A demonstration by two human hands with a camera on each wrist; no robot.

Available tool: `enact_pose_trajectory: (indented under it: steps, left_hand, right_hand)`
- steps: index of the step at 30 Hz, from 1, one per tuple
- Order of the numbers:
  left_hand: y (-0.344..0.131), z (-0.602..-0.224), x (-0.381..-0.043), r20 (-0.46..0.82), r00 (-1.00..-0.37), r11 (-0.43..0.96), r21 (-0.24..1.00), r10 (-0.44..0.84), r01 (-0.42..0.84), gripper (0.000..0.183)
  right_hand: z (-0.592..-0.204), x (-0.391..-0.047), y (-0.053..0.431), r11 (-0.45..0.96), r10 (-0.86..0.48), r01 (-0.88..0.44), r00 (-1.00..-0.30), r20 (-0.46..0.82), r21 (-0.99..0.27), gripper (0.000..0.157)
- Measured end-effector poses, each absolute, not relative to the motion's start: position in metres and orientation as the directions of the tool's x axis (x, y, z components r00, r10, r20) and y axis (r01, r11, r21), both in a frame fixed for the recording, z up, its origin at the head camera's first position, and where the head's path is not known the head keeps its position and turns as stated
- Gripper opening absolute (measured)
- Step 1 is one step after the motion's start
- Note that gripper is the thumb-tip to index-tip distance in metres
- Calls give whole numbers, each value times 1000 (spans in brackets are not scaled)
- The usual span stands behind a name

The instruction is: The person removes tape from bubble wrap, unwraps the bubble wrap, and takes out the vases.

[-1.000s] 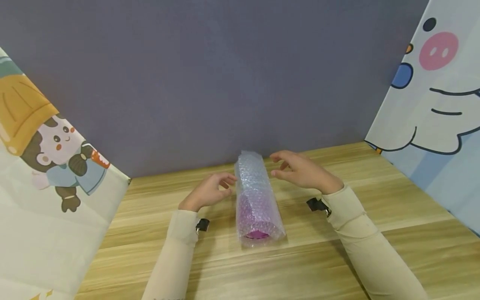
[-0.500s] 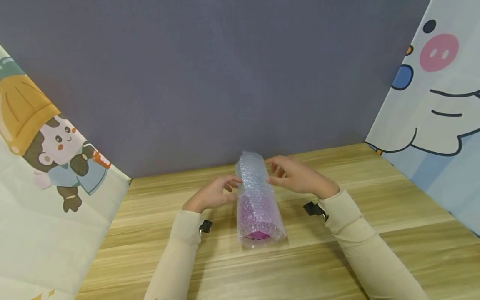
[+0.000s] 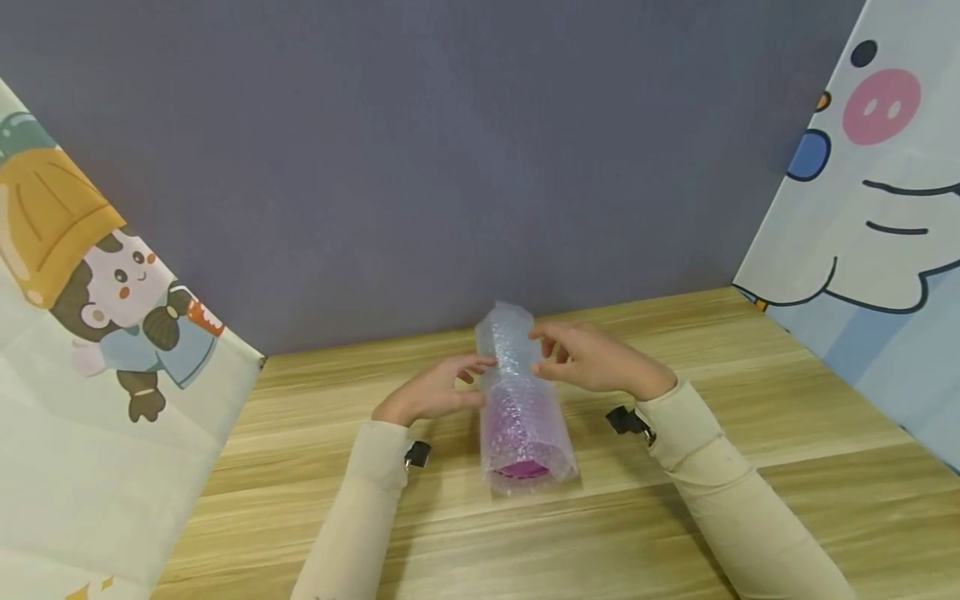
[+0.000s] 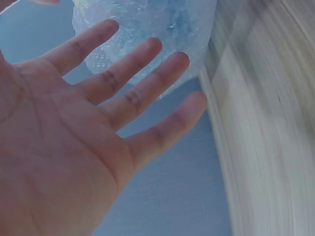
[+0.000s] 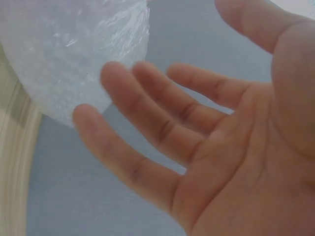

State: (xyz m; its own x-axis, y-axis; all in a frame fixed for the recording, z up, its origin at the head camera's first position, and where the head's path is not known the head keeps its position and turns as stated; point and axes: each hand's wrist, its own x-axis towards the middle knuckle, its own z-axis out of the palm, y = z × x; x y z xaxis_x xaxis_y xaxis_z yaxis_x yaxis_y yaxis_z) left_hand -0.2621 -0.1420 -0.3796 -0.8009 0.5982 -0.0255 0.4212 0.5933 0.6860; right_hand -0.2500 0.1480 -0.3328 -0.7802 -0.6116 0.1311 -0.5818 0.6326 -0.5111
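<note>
A long bundle of clear bubble wrap (image 3: 525,417) lies on the wooden table, pointing away from me. Something magenta shows through its near part and its near end, and the far part looks pale blue. My left hand (image 3: 435,389) is at its left side with fingertips at the wrap. From the right, my right hand (image 3: 596,358) reaches the far half with its fingertips. In the left wrist view the fingers of the left hand (image 4: 64,137) are spread, the palm bare. The right wrist view has the right hand (image 5: 231,142) with loosely bent fingers before the bubble wrap (image 5: 74,49).
A grey-blue wall panel (image 3: 465,167) stands close behind the bundle's far end. Printed cartoon panels flank the wooden table (image 3: 300,450): a white left panel (image 3: 60,450) and a pig-printed right panel (image 3: 900,233). Small black cameras sit at both wrists.
Both hands have closed in on the bundle from the sides, the left moving right, the right moving left. The wrap's far part now looks pinched in between them, its far end flaring.
</note>
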Motion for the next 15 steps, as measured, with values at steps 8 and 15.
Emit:
enact_pose_trajectory:
  steps: [8, 15]
  left_hand:
    - [-131, -380, -261, -47, -777, 605, 657, 628, 450, 80]
    - [-119, -382, -256, -95, -804, 644, 657, 587, 392, 96]
  right_hand:
    - [-336, -249, 147, 642, -631, -577, -772, 81, -505, 66]
    - [-338, -248, 147, 665, -633, -563, -773, 30, -490, 77]
